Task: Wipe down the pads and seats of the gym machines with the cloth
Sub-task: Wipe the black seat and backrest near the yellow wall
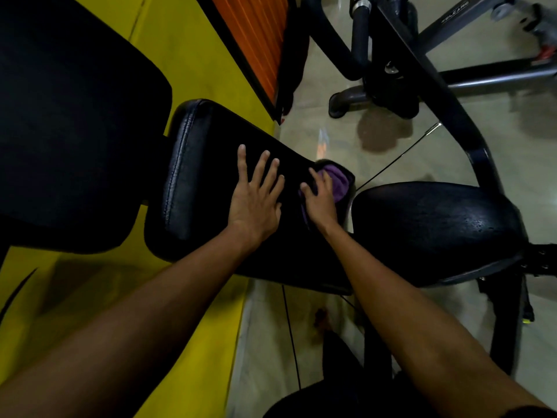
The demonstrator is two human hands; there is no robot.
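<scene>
Now the left hand (256, 200) lies flat on the black pad (208, 164), fingers spread, grip apart. The right hand (321, 203) presses the purple cloth (340, 179) onto the pad's lower end, fingers straight, just beside the seat (437, 230).

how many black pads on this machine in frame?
3. A large pad at far left, the middle pad under the left hand and right hand, and the seat at right. Others may lie out of frame.

Dim rm: yellow wall (187, 55), orange panel (250, 34), glossy beige floor (331, 140).
</scene>
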